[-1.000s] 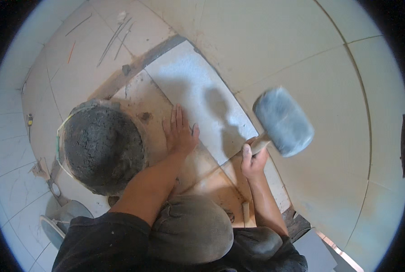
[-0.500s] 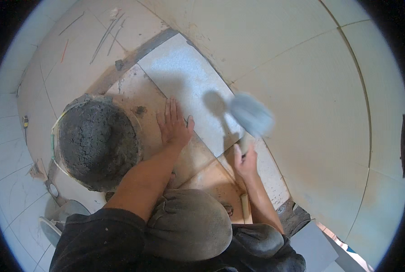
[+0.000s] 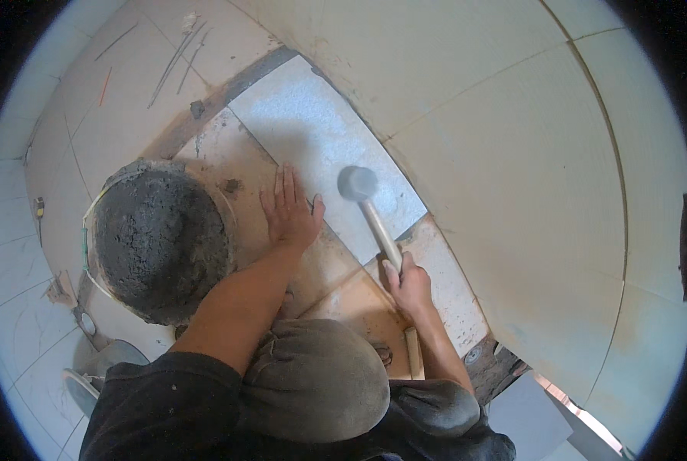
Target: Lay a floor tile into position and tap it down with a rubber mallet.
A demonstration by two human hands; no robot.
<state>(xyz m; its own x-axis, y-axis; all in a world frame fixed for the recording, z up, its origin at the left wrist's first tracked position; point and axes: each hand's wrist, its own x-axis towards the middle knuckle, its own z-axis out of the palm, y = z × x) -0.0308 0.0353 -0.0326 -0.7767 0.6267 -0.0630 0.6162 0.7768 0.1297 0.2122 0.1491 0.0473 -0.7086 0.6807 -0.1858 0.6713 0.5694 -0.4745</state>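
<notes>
My left hand (image 3: 289, 211) lies flat with fingers apart on a stained beige tile (image 3: 220, 142), beside the left edge of a white speckled tile (image 3: 278, 96). My right hand (image 3: 406, 284) grips the pale handle of a mallet (image 3: 382, 234). Its greyish head (image 3: 357, 184) is over the white tile; whether it touches the surface I cannot tell. Just left of my left forearm stands a bucket heaped with grey mortar (image 3: 159, 246), a thin wire handle round its side.
The large-tiled wall (image 3: 528, 169) bounds the right. Thin rods (image 3: 174, 65) and a tape measure (image 3: 39, 207) lie to the left. A wooden piece (image 3: 414, 353) sits by my right forearm, a grey container (image 3: 109, 361) lower left, a grey panel (image 3: 528, 422) lower right.
The mallet has swung down and leftward from beside the wall onto the area of the white tile, my right hand moving slightly left with it. My left hand stays flat as the view shifts.
</notes>
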